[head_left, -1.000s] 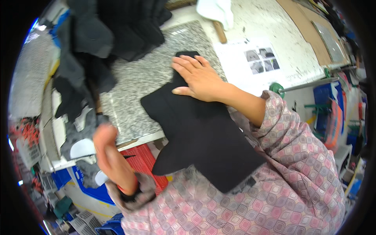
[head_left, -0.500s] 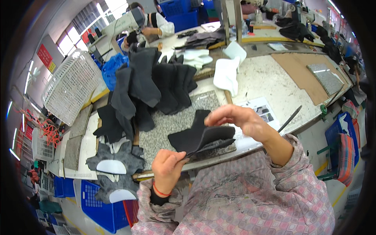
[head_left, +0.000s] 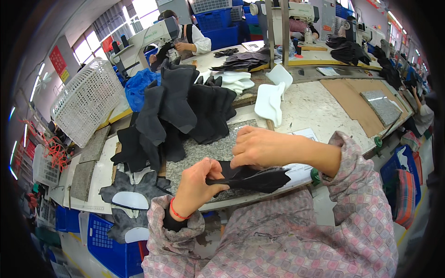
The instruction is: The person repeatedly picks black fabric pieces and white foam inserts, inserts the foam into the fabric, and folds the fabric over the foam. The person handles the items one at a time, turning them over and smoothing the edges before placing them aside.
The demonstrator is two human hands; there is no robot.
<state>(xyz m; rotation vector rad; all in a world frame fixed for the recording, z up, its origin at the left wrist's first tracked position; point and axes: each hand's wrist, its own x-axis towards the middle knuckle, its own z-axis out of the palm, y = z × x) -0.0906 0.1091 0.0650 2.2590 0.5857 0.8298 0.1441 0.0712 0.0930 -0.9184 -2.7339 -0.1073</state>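
A black fabric piece (head_left: 264, 180), folded in layers with its edges toward me, is held just over the near edge of the speckled stone slab (head_left: 197, 155). My left hand (head_left: 198, 184), with a red cord at the wrist, pinches its left end between thumb and fingers. Over its far layer my right hand (head_left: 259, 147) is bent down, fingers closed at the fabric; the fingertips are partly hidden. A heap of similar black pieces (head_left: 174, 104) lies beyond and left of my hands. Closer on the left are grey mottled pieces (head_left: 155, 183) with white patches.
White shaped pieces (head_left: 269, 104) lie at the far side of the bench. A printed sheet (head_left: 299, 172) is under my right forearm. Brown board (head_left: 343, 95) covers the right part. A white basket (head_left: 88, 99) stands left; a co-worker (head_left: 187, 39) sits at a sewing machine ahead.
My right hand, raised with fingers apart before, has come down and left onto the black piece. The piece is now flatter, and my left hand has shifted slightly right and up.
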